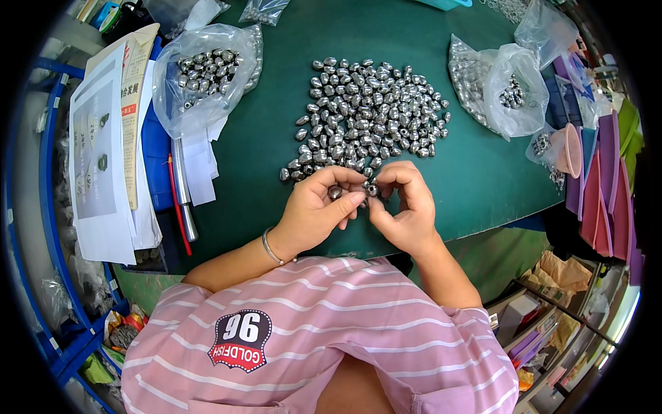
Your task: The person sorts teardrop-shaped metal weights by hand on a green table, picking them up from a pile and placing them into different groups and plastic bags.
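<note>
A wide heap of shiny silver metal beads (376,110), rounded and some with a hole showing, lies on the green tabletop just beyond my hands. My right hand (412,215) is closed, thumb and fingertips pinching a metal bead (372,190) whose dark hole shows. Against it from the other side come the fingertips of my left hand (309,210). Another metal bead (335,192) sits in the curled fingers of that left hand. Between the fingertips, part of what they grip is hidden.
Clear plastic bags of beads stand at left (207,72) and right (514,93). Papers (103,159), a red pen (178,207) and a metal rod (185,196) lie left. Pink and purple bins (603,186) line the right edge. Blue shelving (24,207) rises far left.
</note>
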A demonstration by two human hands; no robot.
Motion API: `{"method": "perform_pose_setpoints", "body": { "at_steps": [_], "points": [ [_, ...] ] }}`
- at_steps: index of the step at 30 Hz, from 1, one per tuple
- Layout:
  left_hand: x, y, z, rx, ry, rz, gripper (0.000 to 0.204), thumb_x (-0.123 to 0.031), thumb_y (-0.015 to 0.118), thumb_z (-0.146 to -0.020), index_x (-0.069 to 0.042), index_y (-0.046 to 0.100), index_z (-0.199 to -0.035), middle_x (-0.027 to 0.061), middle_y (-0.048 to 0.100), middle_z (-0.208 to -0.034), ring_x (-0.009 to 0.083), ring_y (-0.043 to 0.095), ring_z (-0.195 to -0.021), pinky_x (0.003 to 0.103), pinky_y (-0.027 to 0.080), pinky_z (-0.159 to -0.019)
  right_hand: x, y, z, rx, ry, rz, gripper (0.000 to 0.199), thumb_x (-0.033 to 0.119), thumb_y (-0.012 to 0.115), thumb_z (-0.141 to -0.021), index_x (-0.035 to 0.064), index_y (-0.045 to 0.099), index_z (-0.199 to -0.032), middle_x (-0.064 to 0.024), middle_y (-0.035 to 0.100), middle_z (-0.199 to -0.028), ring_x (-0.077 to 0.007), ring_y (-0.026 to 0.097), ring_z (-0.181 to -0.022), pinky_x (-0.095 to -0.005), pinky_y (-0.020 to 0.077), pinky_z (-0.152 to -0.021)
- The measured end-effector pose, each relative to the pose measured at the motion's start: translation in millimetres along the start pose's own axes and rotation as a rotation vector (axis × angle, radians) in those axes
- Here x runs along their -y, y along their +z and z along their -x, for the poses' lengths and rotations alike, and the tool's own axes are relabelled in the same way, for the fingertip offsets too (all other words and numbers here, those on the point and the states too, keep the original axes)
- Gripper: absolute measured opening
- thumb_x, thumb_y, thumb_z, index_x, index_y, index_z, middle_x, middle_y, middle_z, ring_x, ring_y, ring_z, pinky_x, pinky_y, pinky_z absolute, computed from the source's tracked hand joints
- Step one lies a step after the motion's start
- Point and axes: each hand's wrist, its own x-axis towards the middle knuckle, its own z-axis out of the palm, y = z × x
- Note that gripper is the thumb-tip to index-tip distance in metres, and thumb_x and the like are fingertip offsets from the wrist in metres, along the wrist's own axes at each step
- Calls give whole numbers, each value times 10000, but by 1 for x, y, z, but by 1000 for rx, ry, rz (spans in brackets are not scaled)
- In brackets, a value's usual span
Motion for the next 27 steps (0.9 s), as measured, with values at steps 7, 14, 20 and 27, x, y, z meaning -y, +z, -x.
{"method": "perform_pose_setpoints", "body": {
  "at_steps": [7,14,20,27],
  "points": [
    [-4,-3,2,-11,-59,-42,133,-57,597,-904,25,620,-1006,36,626,-799,54,559,-613,178,450,-498,2,5,4,-31,-15,-168,458,-117,674,-705,17,510,-1112,-90,591,-951,-148,590,-806,-254,489,-660],
    [-11,0,5,-1,-65,-82,119,-54,583,-914,25,616,-997,51,621,-784,71,546,-594,194,437,-480,4,3,8,-6,-79,-246,558,-140,669,-729,7,414,-1204,-114,599,-988,-151,597,-866,-262,481,-727],
    [-11,1,7,10,-45,-96,127,-62,600,-904,26,630,-991,45,634,-789,60,549,-587,184,436,-478,7,2,10,-39,-83,-302,564,-138,669,-730,5,409,-1210,-125,610,-1000,-164,603,-880,-271,484,-746],
    [-11,0,7,38,-82,-88,151,-47,613,-892,38,606,-1016,83,633,-838,126,612,-666,225,510,-559,23,-2,6,-3,-204,13,224,-84,702,-698,-8,617,-890,-132,652,-894,-281,628,-800,-347,507,-735]
  ]
}}
